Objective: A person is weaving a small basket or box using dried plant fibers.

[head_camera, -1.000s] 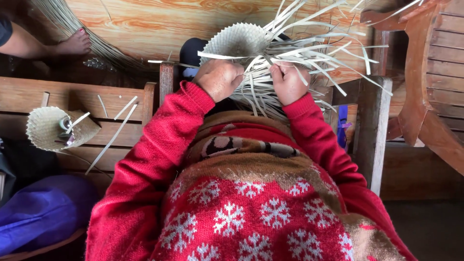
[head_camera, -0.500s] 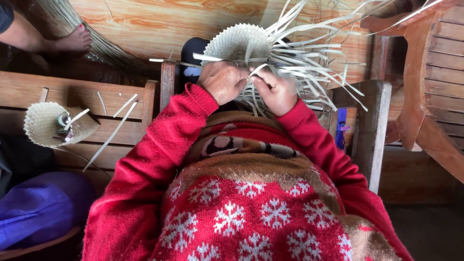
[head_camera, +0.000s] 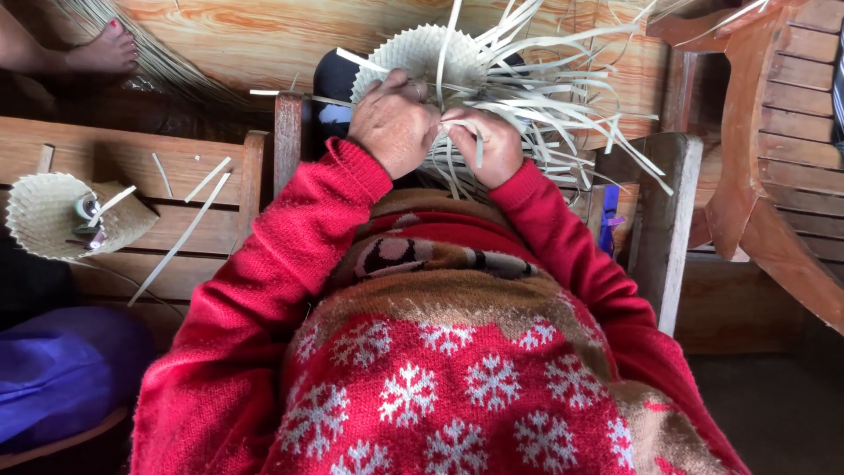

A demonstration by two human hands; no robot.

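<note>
Head view: both hands, left hand [head_camera: 393, 123] and right hand [head_camera: 488, 145], closed pinching pale strips of half-woven straw hat [head_camera: 422, 54] held at chest for weaving, finished woven piece [head_camera: 44, 215] on bench [head_camera: 176, 229].

One view only, ours: camera on the head, looking steeply down our own front. Red sweater [head_camera: 422, 369] fills the lower frame, very close. Both hands, left hand [head_camera: 393, 123] and right hand [head_camera: 485, 145], sit near the top centre, at arm's reach. Beyond them the wooden floor [head_camera: 255, 40] runs along the top edge. Bench [head_camera: 132, 229] at left, chair [head_camera: 774, 176] at right, both cropped by the frame.
</note>
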